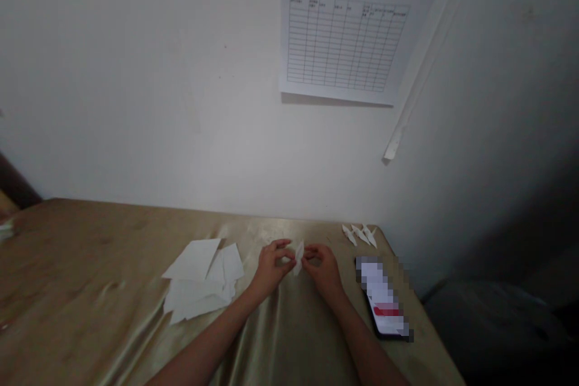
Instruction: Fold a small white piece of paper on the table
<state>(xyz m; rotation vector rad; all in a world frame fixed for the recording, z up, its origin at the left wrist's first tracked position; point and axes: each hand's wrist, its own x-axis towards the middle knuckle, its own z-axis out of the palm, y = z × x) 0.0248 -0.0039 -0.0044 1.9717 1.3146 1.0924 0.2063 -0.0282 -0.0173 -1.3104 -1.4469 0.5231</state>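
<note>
Both hands are on the piece (pixel 299 251): our left hand (pixel 275 260) has its left side in a thumb-and-index pinch, our right hand (pixel 322 265) has its right side likewise. Grips are narrow, just paper thickness by the look of it. Exact fingertip contact is too small to make out.

Risks, our read:
- Tear: the paper looks thin, so hands pulling apart unevenly could rip it between the two pinches.
- Crush: squeezing harder could flatten or crease its slim, pointed shape.
- Slip: if one pinch loosens, the piece would swing about the other or drop onto the cloth (pixel 90 253).
- Scatter: our left forearm passes just beside the loose sheets (pixel 192 258); a swing outward could drag some. They overlap untidily, so they'd slide easily.
- Knock: three small shapes (pixel 360 234) lie near the table's far right corner; a wide reach with the right could push one off. The phone (pixel 382 304) lies to the right of our right forearm, apart from it, so less of a worry.

Position: the piece sits between the two sets of fingertips, roughly upright, long axis running away from us. Its top tip sticks out above the pinches, its lower tip below. Sheets are left of it, shapes beyond and right.
</note>
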